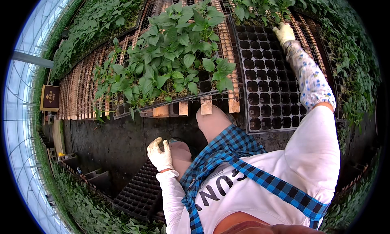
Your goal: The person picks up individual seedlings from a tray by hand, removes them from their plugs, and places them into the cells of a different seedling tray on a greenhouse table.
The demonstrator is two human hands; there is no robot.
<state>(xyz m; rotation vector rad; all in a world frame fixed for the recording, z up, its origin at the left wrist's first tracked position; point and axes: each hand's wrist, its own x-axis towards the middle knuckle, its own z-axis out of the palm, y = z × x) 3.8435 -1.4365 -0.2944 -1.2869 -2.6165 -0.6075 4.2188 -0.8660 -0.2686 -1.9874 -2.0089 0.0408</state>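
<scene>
My right hand (285, 33), in a pale glove, reaches to the far end of a black plastic seedling tray (263, 72), touching a seedling's base among the leafy seedlings (262, 3) there; whether its fingers grip a stem is not plain. Most cells of that tray hold no plants. My left hand (159, 154), gloved too, hangs near my knee with fingers curled apart and nothing in it. In front of me, another tray (170, 101) of tall green seedlings lies on the mesh bench, with a few bare cells at its right side.
Wooden slats under wire mesh form the bench (82, 78). Black cell trays (140, 188) lie low at my left. A dark box (50, 97) sits at the bench's left end. More seedlings (100, 20) grow at the upper left, and concrete blocks (97, 177) stand at the lower left.
</scene>
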